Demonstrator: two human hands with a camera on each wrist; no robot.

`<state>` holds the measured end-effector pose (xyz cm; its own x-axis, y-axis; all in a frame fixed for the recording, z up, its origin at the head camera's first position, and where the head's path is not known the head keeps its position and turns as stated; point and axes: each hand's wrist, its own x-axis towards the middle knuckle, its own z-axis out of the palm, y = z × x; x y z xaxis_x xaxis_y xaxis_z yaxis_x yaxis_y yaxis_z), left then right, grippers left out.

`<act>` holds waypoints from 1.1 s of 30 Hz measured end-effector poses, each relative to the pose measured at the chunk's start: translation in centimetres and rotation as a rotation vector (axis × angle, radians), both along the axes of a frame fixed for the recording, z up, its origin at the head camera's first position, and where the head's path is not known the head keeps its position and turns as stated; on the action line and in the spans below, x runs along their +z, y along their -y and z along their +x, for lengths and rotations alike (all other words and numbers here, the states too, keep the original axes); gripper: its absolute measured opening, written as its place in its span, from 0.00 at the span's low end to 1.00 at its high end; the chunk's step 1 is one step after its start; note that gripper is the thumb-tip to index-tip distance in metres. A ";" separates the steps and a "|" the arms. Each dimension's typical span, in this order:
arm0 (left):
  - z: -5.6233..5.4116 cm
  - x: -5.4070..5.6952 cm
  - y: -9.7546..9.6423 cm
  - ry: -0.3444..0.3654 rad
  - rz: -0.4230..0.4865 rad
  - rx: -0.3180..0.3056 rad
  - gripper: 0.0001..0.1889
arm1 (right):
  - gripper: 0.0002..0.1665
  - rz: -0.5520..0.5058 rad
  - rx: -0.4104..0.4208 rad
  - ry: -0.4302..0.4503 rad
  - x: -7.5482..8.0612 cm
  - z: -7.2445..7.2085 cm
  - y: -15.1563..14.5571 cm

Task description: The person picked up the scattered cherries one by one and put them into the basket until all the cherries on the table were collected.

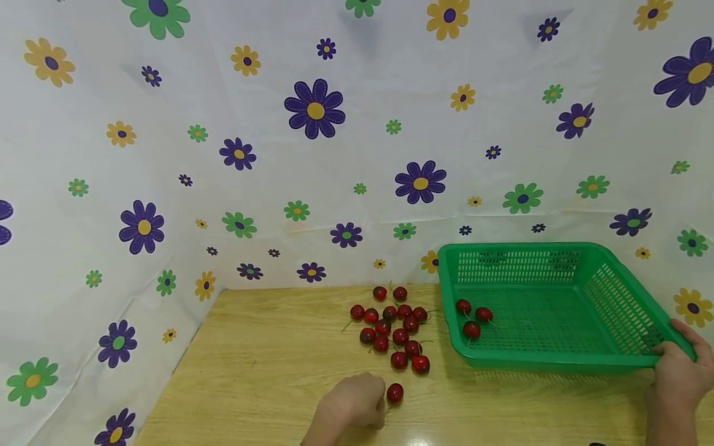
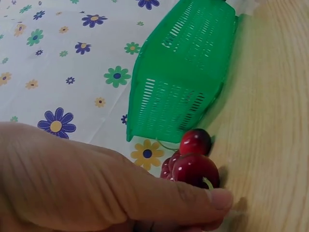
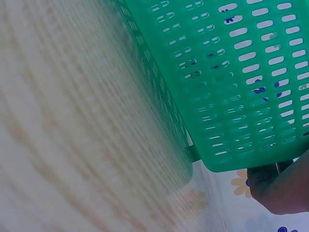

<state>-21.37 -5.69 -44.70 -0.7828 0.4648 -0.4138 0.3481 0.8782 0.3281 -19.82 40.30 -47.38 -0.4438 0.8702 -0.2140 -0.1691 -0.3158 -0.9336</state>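
Low at the front of the table, my left hand (image 1: 352, 399) pinches the stem of a dark red cherry (image 1: 395, 393). In the left wrist view the thumb (image 2: 193, 200) lies against that stem, just below the cherry (image 2: 193, 169); the other fingers are mostly hidden. My right hand (image 1: 683, 371) grips the near right corner of a green plastic basket (image 1: 558, 359), thumb over the rim. Three cherries lie inside the basket by its left wall, among them one nearest the front (image 1: 471, 329). Left of the basket is a loose cluster of several cherries (image 1: 400, 337), some with stems.
The wooden table (image 1: 268, 359) reaches back to a white cloth (image 1: 346, 167) printed with flowers, which also hangs along the left side. A small dark object (image 1: 597, 444) just shows at the bottom edge, too cut off to identify.
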 end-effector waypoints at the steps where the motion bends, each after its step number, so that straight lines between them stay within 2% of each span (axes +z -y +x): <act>1: 0.0 0.1 0.1 -0.002 0.023 -0.007 0.20 | 0.39 0.007 0.002 0.000 -0.4 -0.1 -0.3; 4: 0.0 0.3 0.4 -0.028 0.101 -0.025 0.24 | 0.41 -0.001 -0.007 -0.013 -1.9 -0.5 -1.5; 6: -0.1 0.5 0.6 -0.046 0.138 -0.035 0.24 | 0.41 -0.005 -0.010 -0.019 -2.3 -0.7 -2.0; 8: -0.3 0.5 0.7 -0.062 0.160 -0.037 0.24 | 0.41 0.008 -0.003 -0.008 -2.1 -0.5 -1.8; 13: -0.7 0.8 0.8 -0.098 0.159 -0.057 0.17 | 0.39 0.072 0.001 0.054 -0.2 0.4 -0.2; 16: -1.0 1.4 0.7 -0.155 0.171 -0.093 0.12 | 0.39 0.094 -0.011 0.051 0.5 0.5 0.3; 18: -1.3 1.8 0.7 -0.181 0.206 -0.119 0.10 | 0.38 0.133 0.012 0.082 0.5 0.5 0.4; 21: -2.1 2.3 1.0 -0.174 0.308 -0.139 0.07 | 0.39 0.147 0.034 0.124 -0.7 -0.1 -0.4; 24: -3.2 2.5 1.1 -0.153 0.427 -0.135 0.07 | 0.40 0.151 0.071 0.174 -2.1 -0.8 -1.6; 27: -4.5 2.6 1.0 -0.200 0.496 -0.121 0.07 | 0.41 0.171 0.080 0.180 -3.2 -1.1 -2.3; 30: -5.7 2.9 0.4 -0.274 0.542 -0.105 0.07 | 0.40 0.239 0.098 0.232 -1.9 -0.4 -1.2; 33: -6.9 3.6 -0.6 -0.324 0.563 -0.082 0.07 | 0.39 0.240 0.133 0.238 0.3 0.3 0.1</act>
<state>-28.31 -5.14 -41.14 -0.7794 0.6053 0.1616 0.5656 0.5688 0.5972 -19.53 40.24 -47.11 -0.5188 0.8462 -0.1218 0.0898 -0.0877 -0.9921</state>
